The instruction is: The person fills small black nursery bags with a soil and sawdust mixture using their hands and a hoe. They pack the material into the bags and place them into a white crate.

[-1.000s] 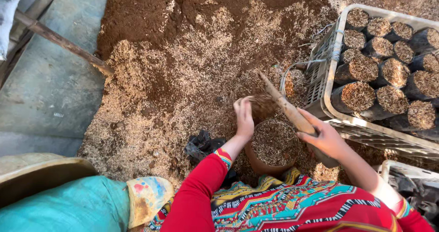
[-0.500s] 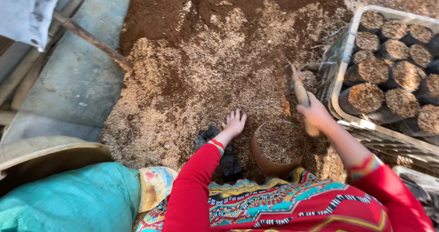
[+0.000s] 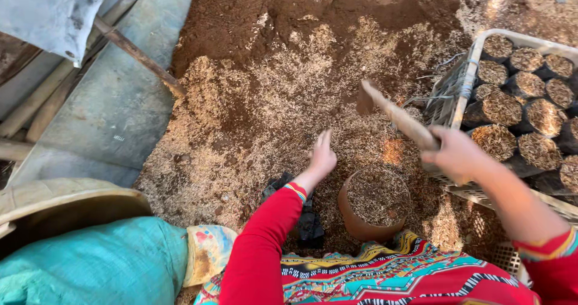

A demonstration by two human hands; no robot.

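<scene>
- The left hand (image 3: pixel 322 157) lies flat, fingers spread and apart, palm down on the heap of husk and soil mix (image 3: pixel 271 112); it holds nothing.
- The right hand (image 3: pixel 454 154) is clamped round a wooden-handled scoop (image 3: pixel 391 115), whose blade hangs raised over the heap, seemingly placed to dig into it.
- A filled round pot (image 3: pixel 374 203) stands on the ground between the two hands, close to the person's lap, within easy reach.
- At the right, a white crate (image 3: pixel 475 58) holds filled black grow bags (image 3: pixel 500 106) packed upright side by side.
</scene>
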